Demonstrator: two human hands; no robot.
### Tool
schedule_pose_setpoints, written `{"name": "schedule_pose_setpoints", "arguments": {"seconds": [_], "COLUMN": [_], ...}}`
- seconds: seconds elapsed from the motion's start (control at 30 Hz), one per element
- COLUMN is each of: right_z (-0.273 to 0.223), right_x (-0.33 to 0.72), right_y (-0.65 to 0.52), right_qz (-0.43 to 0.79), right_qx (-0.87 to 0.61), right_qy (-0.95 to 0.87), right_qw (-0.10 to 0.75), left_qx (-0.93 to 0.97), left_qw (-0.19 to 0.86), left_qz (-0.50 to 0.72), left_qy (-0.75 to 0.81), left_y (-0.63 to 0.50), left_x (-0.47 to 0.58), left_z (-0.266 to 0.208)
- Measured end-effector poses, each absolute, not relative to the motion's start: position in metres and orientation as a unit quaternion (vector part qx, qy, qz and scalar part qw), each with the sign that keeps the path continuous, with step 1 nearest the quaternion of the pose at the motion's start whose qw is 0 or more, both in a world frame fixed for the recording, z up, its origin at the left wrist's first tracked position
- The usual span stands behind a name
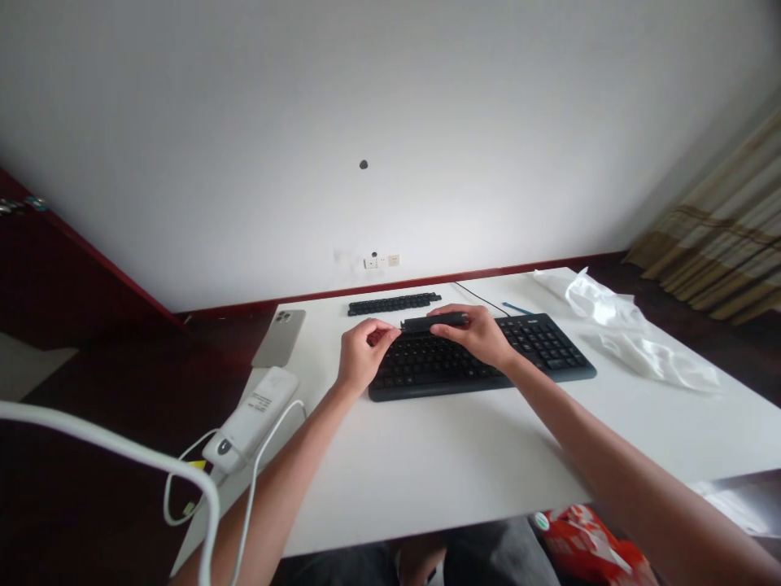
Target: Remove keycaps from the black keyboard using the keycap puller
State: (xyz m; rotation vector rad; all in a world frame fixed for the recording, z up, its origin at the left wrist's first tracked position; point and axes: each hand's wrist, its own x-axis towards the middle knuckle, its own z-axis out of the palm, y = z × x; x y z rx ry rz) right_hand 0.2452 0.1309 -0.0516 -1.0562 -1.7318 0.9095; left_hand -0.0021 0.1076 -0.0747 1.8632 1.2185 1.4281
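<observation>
Above the back of a black computer keyboard (469, 358), my right hand (479, 334) grips a dark, elongated bar-shaped piece (421, 324) between thumb and fingers. The exact kind of this piece does not show. My left hand (363, 350) is closed in a pinch at the piece's left end. What sits between its fingertips is too small to make out. Behind both hands, a black strip that looks like rows of keys (394, 304) lies on the white table (439, 464). The keyboard lies flat, its upper left part covered by my hands.
A grey phone (279, 338) and a white power strip (253, 419) lie along the left edge, with a white cable (152, 460) in the foreground. Crumpled clear plastic (610, 309) and a thin blue stick (517, 308) lie to the right. A red bag (586, 545) is below the front edge.
</observation>
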Motion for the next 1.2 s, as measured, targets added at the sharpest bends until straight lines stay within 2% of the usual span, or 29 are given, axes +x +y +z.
{"name": "schedule_pose_setpoints", "arguments": {"seconds": [0.13,0.43,0.77,0.9,1.07,1.2], "right_z": [-0.064,-0.07,-0.064,-0.067,-0.082,-0.086], "right_x": [0.251,0.246,0.233,0.225,0.21,0.205], "right_y": [0.127,0.117,0.1,0.096,0.092,0.091], "right_qz": [0.402,0.37,0.303,0.36,0.501,0.522], "right_qx": [-0.423,-0.436,-0.399,-0.397,-0.362,-0.352], "right_qy": [-0.674,-0.664,-0.767,-0.757,-0.677,-0.659], "right_qw": [0.454,0.483,0.399,0.374,0.399,0.412], "left_qx": [0.699,0.627,0.612,0.608,0.589,0.576], "left_qw": [0.222,0.309,0.35,0.392,0.472,0.52], "left_qz": [0.521,0.564,0.577,0.57,0.549,0.529], "left_qy": [0.437,0.439,0.412,0.39,0.358,0.343], "left_y": [0.109,0.104,0.112,0.118,0.118,0.114], "left_x": [-0.002,0.006,-0.006,-0.012,-0.009,-0.003], "left_z": [-0.077,-0.073,-0.068,-0.07,-0.073,-0.076]}}
